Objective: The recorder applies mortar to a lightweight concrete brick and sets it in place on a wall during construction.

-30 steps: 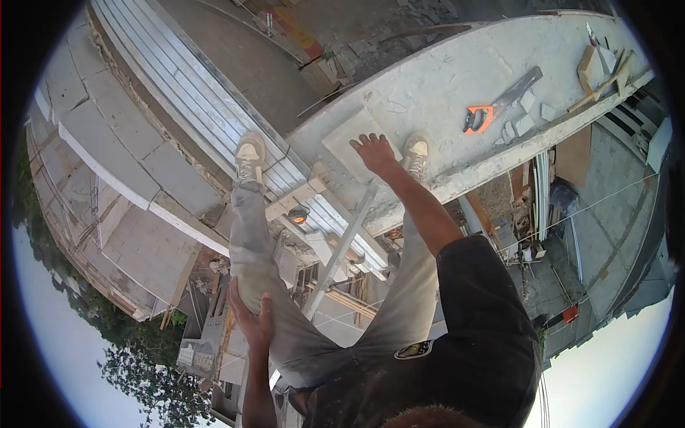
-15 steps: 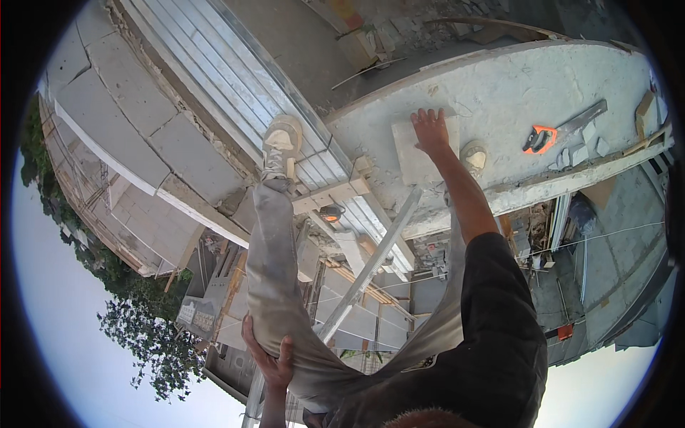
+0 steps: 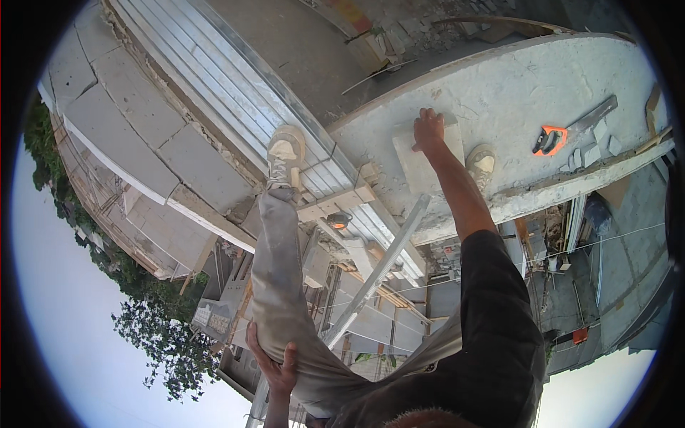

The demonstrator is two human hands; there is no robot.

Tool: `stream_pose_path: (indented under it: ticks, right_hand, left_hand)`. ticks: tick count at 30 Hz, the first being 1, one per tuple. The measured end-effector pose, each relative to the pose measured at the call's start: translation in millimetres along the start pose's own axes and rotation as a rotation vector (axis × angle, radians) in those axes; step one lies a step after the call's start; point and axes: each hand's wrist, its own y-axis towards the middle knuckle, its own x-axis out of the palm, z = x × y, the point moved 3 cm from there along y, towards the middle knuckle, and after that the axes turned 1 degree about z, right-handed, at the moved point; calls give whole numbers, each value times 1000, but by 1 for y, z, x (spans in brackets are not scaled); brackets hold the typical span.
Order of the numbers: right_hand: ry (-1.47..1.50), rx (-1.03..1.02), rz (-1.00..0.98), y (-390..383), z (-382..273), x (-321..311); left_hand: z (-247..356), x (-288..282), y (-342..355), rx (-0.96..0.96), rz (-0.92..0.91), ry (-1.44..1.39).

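My right hand [image 3: 429,130] reaches out over a pale concrete slab, its fingers curled over the far part of a pale rectangular block [image 3: 417,170]. The block's near end lies by the upper end of a long metal bar [image 3: 378,272]. Low on the left, my left hand [image 3: 275,365] rests on my bent left leg [image 3: 275,285], thumb apart from the fingers and no tool in it. My left shoe [image 3: 286,153] stands on ribbed metal decking [image 3: 214,75]. My right shoe [image 3: 481,165] is on the slab, just right of the block.
A handsaw with an orange handle [image 3: 550,140] lies on the slab at the right, beside broken block pieces [image 3: 591,154]. An orange-and-black tape measure [image 3: 338,220] sits near a timber piece [image 3: 325,205]. Below the slab's edge is a drop to a lower level.
My right hand's fingers have drawn in from lying stretched on the block to curling over it. The view has shifted slightly. My left hand stays on my leg.
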Motion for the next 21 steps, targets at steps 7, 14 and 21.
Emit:
stream_pose_path:
  ticks: [7, 14, 21]
  right_hand:
    - [-47, -190, 189, -13, -4, 38]
    - [70, -232, 53, -35, -10, 0]
    - [-122, -295, 136, -79, -33, 36]
  left_hand:
    - [-3, 4, -3, 9, 12, -24]
    - [0, 6, -3, 34, 35, -28]
    - [5, 6, 3, 40, 67, -61]
